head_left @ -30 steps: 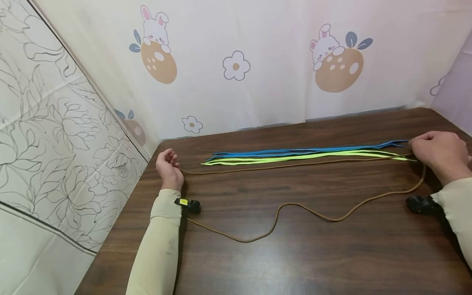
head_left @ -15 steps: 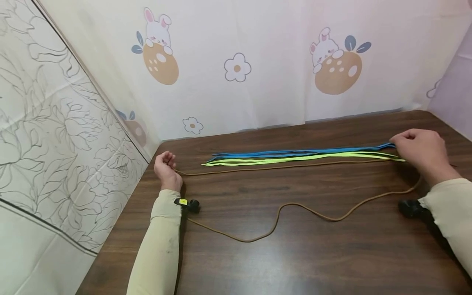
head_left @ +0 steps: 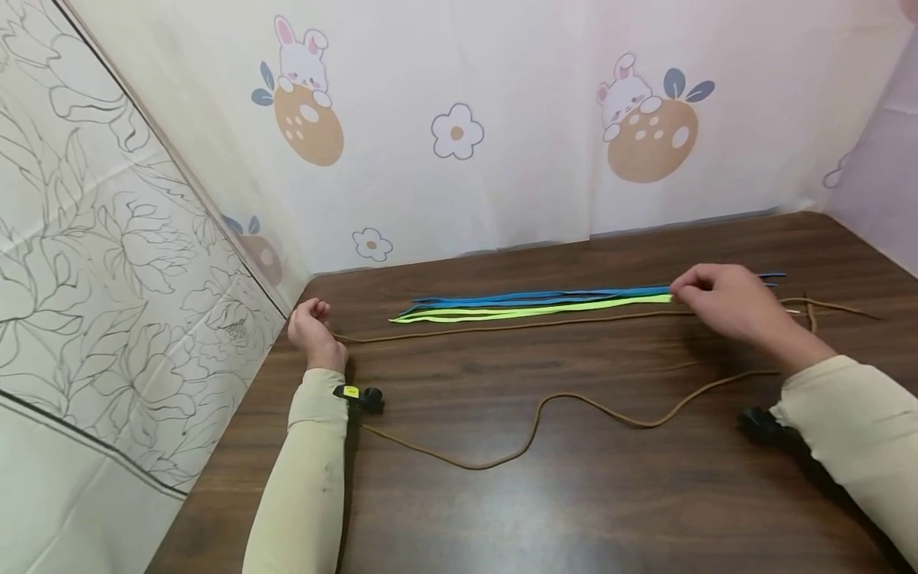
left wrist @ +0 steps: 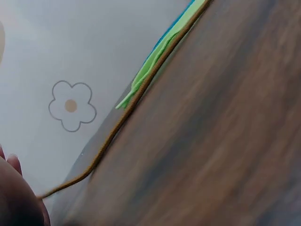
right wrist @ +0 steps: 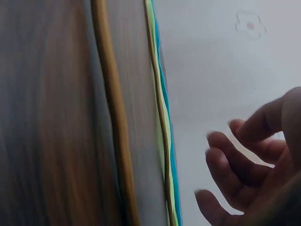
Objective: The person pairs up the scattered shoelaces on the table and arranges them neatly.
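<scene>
A long brown round shoelace (head_left: 516, 325) stretches across the table in front of the other laces. Its left end runs into my left hand (head_left: 314, 333), whose curled fingers hold it at the table's left side; the exact grip is hidden. In the left wrist view the brown lace (left wrist: 112, 134) passes behind the base of the thumb. My right hand (head_left: 735, 303) hovers over the right part of the laces. The right wrist view shows its fingers (right wrist: 235, 160) loosely bent with nothing between them. Flat blue laces (head_left: 502, 301) and yellow-green laces (head_left: 502, 312) lie side by side behind the brown one.
A wavy brown length of lace (head_left: 495, 465) lies nearer the front of the dark wooden table (head_left: 574, 518). Printed cloth (head_left: 531, 143) hangs behind the table, and a flower-patterned panel (head_left: 129, 263) stands at the left.
My right hand has let go of the brown lace's right end and moved left over the laces, baring the lace ends at the right. The left hand has stayed nearly in place.
</scene>
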Tool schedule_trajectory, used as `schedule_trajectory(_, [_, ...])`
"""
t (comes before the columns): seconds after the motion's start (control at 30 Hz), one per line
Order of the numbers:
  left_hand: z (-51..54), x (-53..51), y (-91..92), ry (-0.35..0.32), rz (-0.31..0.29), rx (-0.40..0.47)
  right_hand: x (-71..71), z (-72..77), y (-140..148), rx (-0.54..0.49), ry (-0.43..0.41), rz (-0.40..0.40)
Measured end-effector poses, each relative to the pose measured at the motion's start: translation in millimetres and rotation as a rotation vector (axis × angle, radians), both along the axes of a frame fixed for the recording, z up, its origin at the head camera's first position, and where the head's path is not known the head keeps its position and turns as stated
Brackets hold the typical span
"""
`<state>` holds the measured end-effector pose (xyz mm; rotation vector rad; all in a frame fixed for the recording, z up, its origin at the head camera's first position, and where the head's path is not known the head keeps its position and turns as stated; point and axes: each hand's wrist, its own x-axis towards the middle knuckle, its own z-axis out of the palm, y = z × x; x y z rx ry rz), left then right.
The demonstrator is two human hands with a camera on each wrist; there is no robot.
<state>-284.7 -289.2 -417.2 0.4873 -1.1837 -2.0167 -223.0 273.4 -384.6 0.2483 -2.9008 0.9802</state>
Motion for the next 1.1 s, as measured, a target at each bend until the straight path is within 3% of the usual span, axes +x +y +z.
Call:
schedule_trajectory(0.23, [0.4,1.6,-2.4,-0.014,0.039,-0.040,11.3,5.6,-38.5,-0.074,-0.107,0.190])
schedule_trajectory(0.47, [7.8,1.0,6.2,0.012,0.015,-0.145,21.0,6.7,-61.0,-0.085,-0.140,0.282])
schedule_trajectory(0.7, [14.0,2.4,29.9,0.031,-0.102,-0.364,27.6,4.4,-70.0,-0.081,-0.157,0.330])
schedule_trajectory(0.97, [12.4,4.4,44.6,0.046,-0.192,-0.385,31.2,4.5,-82.4,-0.046,-0.171,0.408])
schedule_trajectory(1.1, [13.5,6.4,57.4,0.049,-0.286,-0.439,35.4,4.3,-90.8,-0.006,-0.164,0.445])
